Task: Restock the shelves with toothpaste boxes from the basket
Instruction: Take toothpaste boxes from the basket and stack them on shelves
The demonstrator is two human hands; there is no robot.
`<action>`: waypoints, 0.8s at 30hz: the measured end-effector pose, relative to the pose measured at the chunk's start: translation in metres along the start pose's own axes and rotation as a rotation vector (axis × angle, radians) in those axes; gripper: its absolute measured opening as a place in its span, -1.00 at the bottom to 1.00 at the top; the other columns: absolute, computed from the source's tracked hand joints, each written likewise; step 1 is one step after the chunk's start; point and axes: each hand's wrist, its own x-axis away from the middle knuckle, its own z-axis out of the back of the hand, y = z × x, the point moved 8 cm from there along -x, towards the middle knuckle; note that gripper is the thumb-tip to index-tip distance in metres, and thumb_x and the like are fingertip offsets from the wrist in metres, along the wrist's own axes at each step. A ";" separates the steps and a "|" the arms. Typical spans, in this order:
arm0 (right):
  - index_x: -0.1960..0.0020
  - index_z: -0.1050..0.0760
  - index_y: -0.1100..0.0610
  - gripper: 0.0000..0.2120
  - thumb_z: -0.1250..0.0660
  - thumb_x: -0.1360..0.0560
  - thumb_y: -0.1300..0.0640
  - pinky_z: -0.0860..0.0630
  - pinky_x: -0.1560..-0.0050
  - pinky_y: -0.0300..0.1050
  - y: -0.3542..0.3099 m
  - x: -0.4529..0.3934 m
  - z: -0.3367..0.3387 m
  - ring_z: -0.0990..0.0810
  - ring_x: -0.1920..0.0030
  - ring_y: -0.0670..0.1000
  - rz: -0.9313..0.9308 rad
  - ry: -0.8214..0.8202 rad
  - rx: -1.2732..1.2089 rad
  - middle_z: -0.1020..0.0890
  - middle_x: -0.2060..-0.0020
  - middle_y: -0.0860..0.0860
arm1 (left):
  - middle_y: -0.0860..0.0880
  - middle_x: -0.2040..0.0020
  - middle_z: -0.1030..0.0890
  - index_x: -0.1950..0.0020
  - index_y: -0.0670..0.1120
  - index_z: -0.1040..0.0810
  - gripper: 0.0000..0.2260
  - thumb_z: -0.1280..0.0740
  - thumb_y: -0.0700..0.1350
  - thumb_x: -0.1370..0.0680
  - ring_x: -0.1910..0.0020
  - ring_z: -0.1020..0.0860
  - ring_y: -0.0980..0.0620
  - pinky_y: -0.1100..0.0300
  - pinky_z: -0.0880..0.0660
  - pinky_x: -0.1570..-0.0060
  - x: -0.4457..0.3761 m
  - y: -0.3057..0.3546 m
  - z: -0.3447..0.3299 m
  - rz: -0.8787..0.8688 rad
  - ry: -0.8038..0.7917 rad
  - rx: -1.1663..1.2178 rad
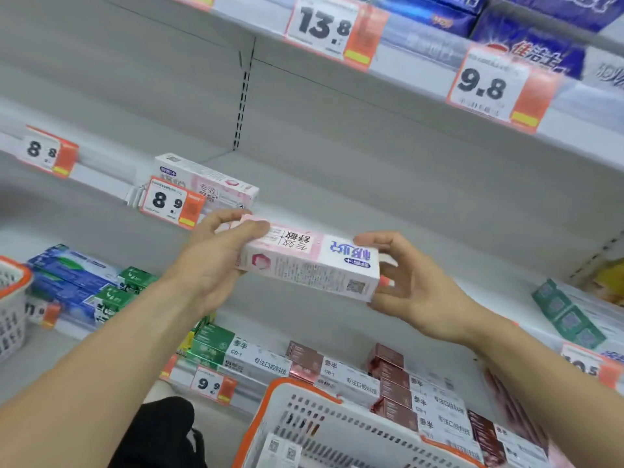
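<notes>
Two bare hands on one pink-and-white cardboard toothpaste box [309, 263], held level in mid-air in front of the grey metal shelf [388, 211]; left hand [216, 261] gripping the box's left end, thumb on top, fingers curled underneath; right hand [410, 282] pinching the right end, thumb on the upper edge, fingers curled behind; box print upside down, QR code on the near face; matching pink-and-white toothpaste box [209, 182] lying on the same shelf behind, up-left, apart from the held one; orange-and-white price tag reading 8.9 [170, 202] clipped on the shelf lip just in front of that box; white plastic basket with orange rim [304, 423] below the hands at bottom centre, white boxes inside; lower shelf holding green, maroon and blue toothpaste boxes.
</notes>
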 end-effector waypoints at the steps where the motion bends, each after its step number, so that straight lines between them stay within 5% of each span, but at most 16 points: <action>1: -0.36 -0.37 0.09 -0.34 -0.35 -0.36 0.54 -0.60 -0.12 0.08 0.006 -0.001 -0.004 -0.60 -0.20 0.12 -0.074 -0.071 -0.140 -0.53 -0.30 0.11 | -0.20 -0.06 -0.63 -0.11 -0.09 -0.49 -0.70 -0.44 -0.30 -0.44 0.13 -0.61 -0.13 0.20 -0.54 0.40 0.000 0.006 0.000 -0.042 -0.030 0.023; 4: -0.44 -0.34 0.15 -0.29 -0.46 -0.33 0.32 -0.58 -0.11 0.20 0.022 -0.001 -0.018 -0.55 -0.18 0.30 -0.296 -0.184 -0.594 -0.52 -0.32 0.28 | -0.11 0.03 -0.65 -0.18 -0.16 -0.52 -0.58 -0.45 -0.27 -0.33 0.13 -0.64 -0.10 0.17 -0.61 0.30 0.002 0.020 -0.003 -0.143 -0.137 0.031; 7: -0.36 -0.48 0.22 -0.45 -0.51 -0.43 0.10 -0.64 0.03 0.05 0.032 -0.008 -0.022 -0.62 -0.02 0.15 -0.342 -0.129 -0.443 -0.61 -0.20 0.28 | -0.11 0.00 -0.66 -0.25 -0.19 -0.51 -0.51 -0.44 -0.25 -0.32 0.11 -0.66 -0.04 0.18 -0.63 0.11 0.002 0.019 -0.008 -0.157 -0.182 0.011; 13: -0.15 -0.60 0.25 -0.58 -0.48 -0.33 0.12 -0.67 0.05 -0.01 0.028 -0.028 0.010 -0.69 0.07 0.16 -0.180 0.189 -0.314 -0.70 -0.03 0.23 | -0.20 -0.06 -0.69 -0.26 -0.27 -0.49 -0.39 -0.52 0.00 -0.31 -0.05 -0.68 -0.13 0.05 -0.65 -0.01 -0.012 -0.003 0.011 -0.003 -0.047 -0.155; 17: -0.08 -0.61 0.19 -0.64 -0.50 -0.30 0.15 -0.66 0.11 -0.07 0.022 -0.048 0.027 -0.72 0.13 0.09 -0.075 0.368 -0.293 -0.70 -0.03 0.20 | -0.01 -0.06 -0.63 -0.17 -0.08 -0.56 -0.63 -0.47 0.11 -0.48 -0.02 -0.60 0.09 0.29 -0.53 -0.02 -0.026 0.023 0.036 -0.346 0.199 -0.660; 19: -0.06 -0.60 0.17 -0.67 -0.50 -0.30 0.17 -0.64 0.13 -0.11 0.012 -0.065 0.035 -0.72 0.17 0.06 -0.010 0.461 -0.284 -0.69 -0.01 0.20 | 0.01 -0.15 -0.55 -0.19 -0.01 -0.53 -0.71 -0.46 -0.01 -0.51 -0.07 -0.53 0.07 0.19 -0.50 -0.11 -0.034 0.041 0.041 -0.553 0.276 -0.825; 24: 0.03 -0.56 0.02 -0.80 -0.53 -0.43 0.20 -0.63 -0.03 0.14 -0.011 -0.140 0.041 -0.67 -0.01 0.25 0.152 0.553 0.003 -0.66 -0.03 0.13 | -0.08 -0.46 -0.30 -0.43 -0.01 -0.41 -0.47 -0.46 0.02 -0.49 -0.45 -0.23 -0.08 -0.02 -0.23 -0.41 -0.063 0.052 0.037 -0.805 0.269 -1.174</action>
